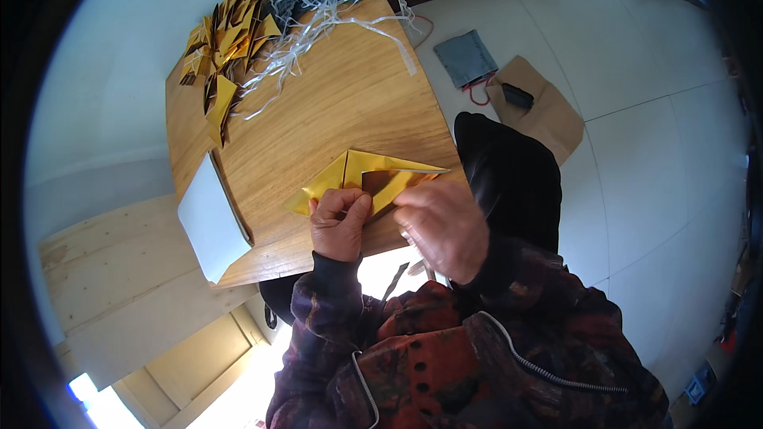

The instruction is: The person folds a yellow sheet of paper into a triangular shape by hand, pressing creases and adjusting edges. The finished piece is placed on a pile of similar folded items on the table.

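A sheet of gold foil paper (322,179), folded into a wide pointed shape, lies at the near edge of the wooden table. My left hand (339,226) pinches its lower middle between thumb and fingers. Over the right part of the sheet, my right hand (445,226) is closed, its curled fingertips at the paper's lower edge; the thumb's contact is partly hidden. A flap (389,183) on the right half stands slightly raised, with a darker brownish underside.
On the wooden table (342,95), folded gold paper pieces (230,32) pile at far left beside white plastic strips (318,16) and a dark grey cloth (290,4). A white sheet stack (213,222) overhangs the left edge. On the floor are a grey bag (465,58) and brown paper (548,115).
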A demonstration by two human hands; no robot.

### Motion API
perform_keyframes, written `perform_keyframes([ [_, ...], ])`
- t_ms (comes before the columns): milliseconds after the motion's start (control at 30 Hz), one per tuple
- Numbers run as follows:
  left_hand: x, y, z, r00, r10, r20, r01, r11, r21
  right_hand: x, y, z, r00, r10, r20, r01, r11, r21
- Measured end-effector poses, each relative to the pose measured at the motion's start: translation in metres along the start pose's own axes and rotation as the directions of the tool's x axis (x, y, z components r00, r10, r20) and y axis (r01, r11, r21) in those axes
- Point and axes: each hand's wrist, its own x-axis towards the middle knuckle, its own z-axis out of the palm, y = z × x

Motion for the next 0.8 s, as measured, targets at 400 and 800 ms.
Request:
perform_keyframes([
  [400,-0.002,0.011,0.007,0.998,0.061,-0.009,-0.061,0.998,0.017,-0.011,0.053,-0.019,0.906,0.415,0.080,-0.419,0.907,0.040],
  [800,0.006,0.021,0.001,0.891,0.442,0.108,-0.452,0.836,0.310,-0.012,0.055,-0.022,0.898,0.417,0.142,-0.425,0.904,0.032],
])
